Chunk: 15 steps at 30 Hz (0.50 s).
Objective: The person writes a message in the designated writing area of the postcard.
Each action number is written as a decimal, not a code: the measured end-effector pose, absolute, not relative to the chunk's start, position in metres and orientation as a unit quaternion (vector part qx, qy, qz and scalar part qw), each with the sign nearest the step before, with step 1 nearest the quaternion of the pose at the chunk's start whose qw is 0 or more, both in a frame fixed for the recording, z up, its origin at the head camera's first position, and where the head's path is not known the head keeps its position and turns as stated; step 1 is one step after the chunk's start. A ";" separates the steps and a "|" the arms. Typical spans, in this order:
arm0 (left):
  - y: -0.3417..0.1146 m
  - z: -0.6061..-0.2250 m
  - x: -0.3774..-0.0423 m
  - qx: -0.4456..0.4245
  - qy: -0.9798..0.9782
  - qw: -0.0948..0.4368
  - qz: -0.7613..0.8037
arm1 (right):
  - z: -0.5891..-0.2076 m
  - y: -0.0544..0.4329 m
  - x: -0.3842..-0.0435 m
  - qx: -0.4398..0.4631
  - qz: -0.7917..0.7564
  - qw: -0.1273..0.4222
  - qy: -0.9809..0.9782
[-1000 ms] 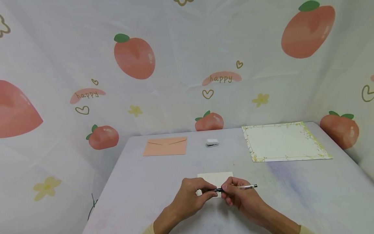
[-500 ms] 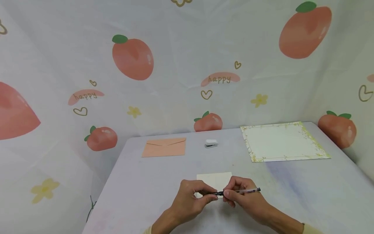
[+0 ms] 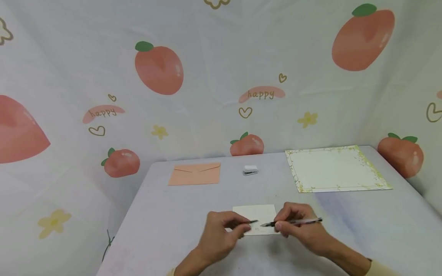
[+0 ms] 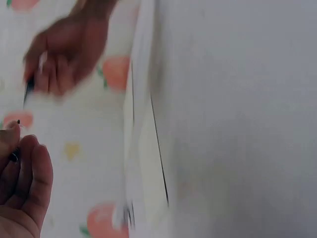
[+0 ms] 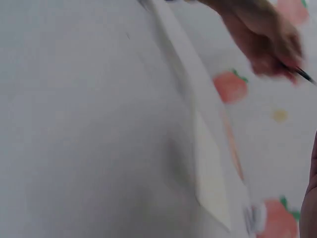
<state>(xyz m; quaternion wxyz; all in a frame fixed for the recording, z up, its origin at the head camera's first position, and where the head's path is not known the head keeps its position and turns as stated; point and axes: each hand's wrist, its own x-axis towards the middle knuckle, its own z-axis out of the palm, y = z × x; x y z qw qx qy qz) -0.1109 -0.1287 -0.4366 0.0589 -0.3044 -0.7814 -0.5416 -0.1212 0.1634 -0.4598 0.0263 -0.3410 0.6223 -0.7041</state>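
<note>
My right hand (image 3: 303,226) holds a clear-barrelled pen (image 3: 307,221) with its bare dark tip pointing left over a small cream card (image 3: 256,211). Between the thumb and fingers of my left hand (image 3: 221,232) is a black pen cap (image 3: 253,221), its clip end poking out to the right. A gap separates cap and pen tip. Small dark marks show on the card just below them. In the left wrist view the cap (image 4: 15,154) sits between the fingertips, while the other hand with the pen is blurred.
At the back of the table (image 3: 165,222) lie a peach envelope (image 3: 195,176) on the left, a small white stapler (image 3: 250,170) in the middle, and a large sheet with a floral border (image 3: 338,168) on the right. A fruit-printed cloth (image 3: 207,76) hangs behind.
The pen cap has come off the pen. My right hand has moved right with the pen, and my left hand has shifted slightly left with the cap. Marks on the card now show.
</note>
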 end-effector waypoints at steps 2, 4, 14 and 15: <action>-0.143 -0.436 -0.113 -0.246 -0.797 0.042 -0.549 | -0.458 0.180 -0.127 -0.340 -0.710 0.010 0.616; -0.156 -0.436 -0.114 -0.210 -0.811 0.033 -0.544 | -0.457 0.196 -0.130 -0.339 -0.717 0.010 0.609; -0.169 -0.439 -0.113 -0.244 -0.815 0.044 -0.523 | -0.455 0.214 -0.125 -0.328 -0.768 0.116 0.537; -0.169 -0.440 -0.113 -0.245 -0.815 0.046 -0.524 | -0.455 0.214 -0.125 -0.326 -0.769 0.116 0.537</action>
